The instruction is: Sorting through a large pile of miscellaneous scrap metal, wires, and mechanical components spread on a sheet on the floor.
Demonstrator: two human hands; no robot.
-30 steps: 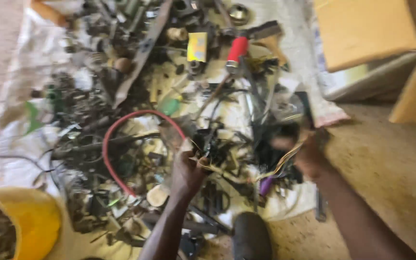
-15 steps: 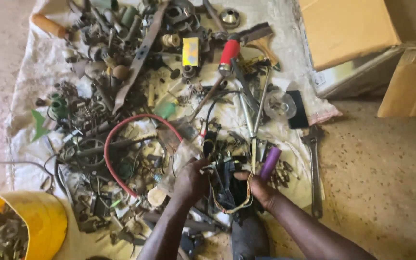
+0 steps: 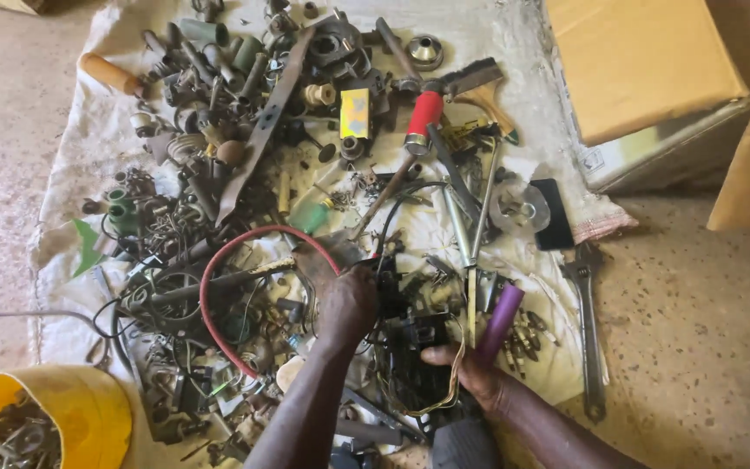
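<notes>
We see a tan cardboard box (image 3: 644, 65) at upper right and a small yellow packet (image 3: 355, 113) among scrap on the white cloth (image 3: 496, 26). Our left hand (image 3: 349, 304) is closed on a black wired part (image 3: 410, 347) in the lower centre; our right hand (image 3: 470, 373) pinches its wires. Its long axis runs roughly away from us.

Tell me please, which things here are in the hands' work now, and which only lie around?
In hand:
- left hand, resting on the dark tangle of wires
- right hand, gripping the same tangle
- purple tube, beside the right hand

Lying about:
- red hose loop
- red-handled tool
- adjustable wrench
- yellow bucket of scrap
- cardboard box
</notes>
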